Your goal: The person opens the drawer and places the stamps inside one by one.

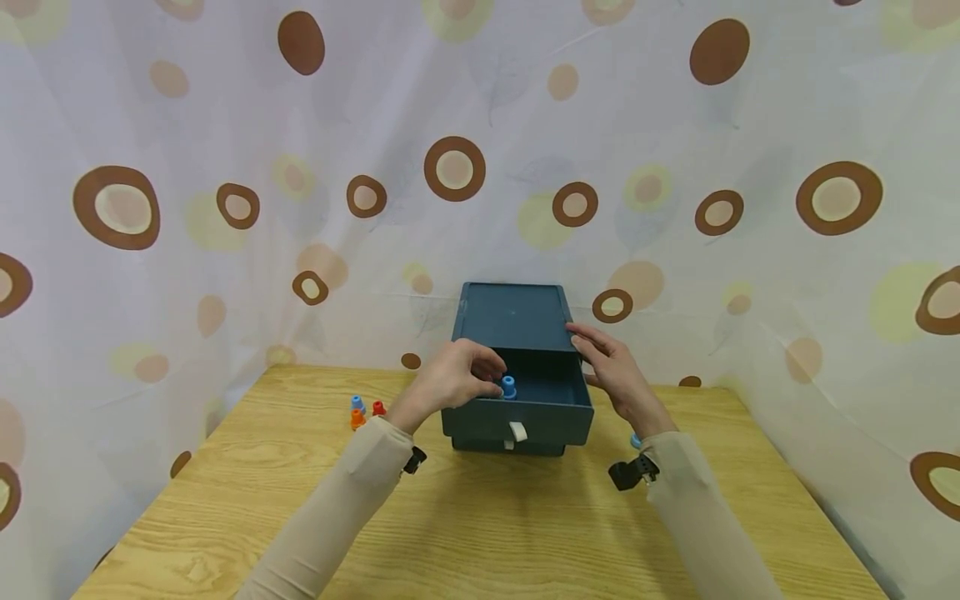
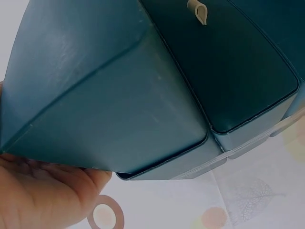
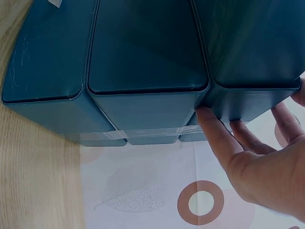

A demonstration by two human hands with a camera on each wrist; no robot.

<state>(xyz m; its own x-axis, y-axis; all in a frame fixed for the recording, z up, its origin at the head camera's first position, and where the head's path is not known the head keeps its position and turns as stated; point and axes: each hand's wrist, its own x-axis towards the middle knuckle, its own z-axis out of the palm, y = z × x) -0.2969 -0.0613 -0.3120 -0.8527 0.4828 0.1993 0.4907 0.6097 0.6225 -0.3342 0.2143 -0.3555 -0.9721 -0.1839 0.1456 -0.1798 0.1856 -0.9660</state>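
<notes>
A dark blue drawer cabinet [image 1: 513,317] stands on the table with its top drawer [image 1: 517,422] pulled out. Inside that drawer, a small blue peg-like piece [image 1: 508,388] stands upright. My left hand [image 1: 457,377] reaches over the drawer's left side, its bent fingers down in the drawer beside the blue piece; whether they pinch anything is hidden. From the left wrist, the drawer wall covers those fingertips. My right hand [image 1: 611,367] rests on the cabinet's upper right edge and side, fingers extended, as the right wrist view shows against the cabinet side [image 3: 252,102].
Left of the cabinet on the wooden table [image 1: 480,533] are another blue piece [image 1: 357,404], an orange piece [image 1: 357,419] and a red piece [image 1: 378,408]. A further blue piece [image 1: 636,440] lies partly behind my right wrist. A patterned curtain [image 1: 510,108] hangs behind.
</notes>
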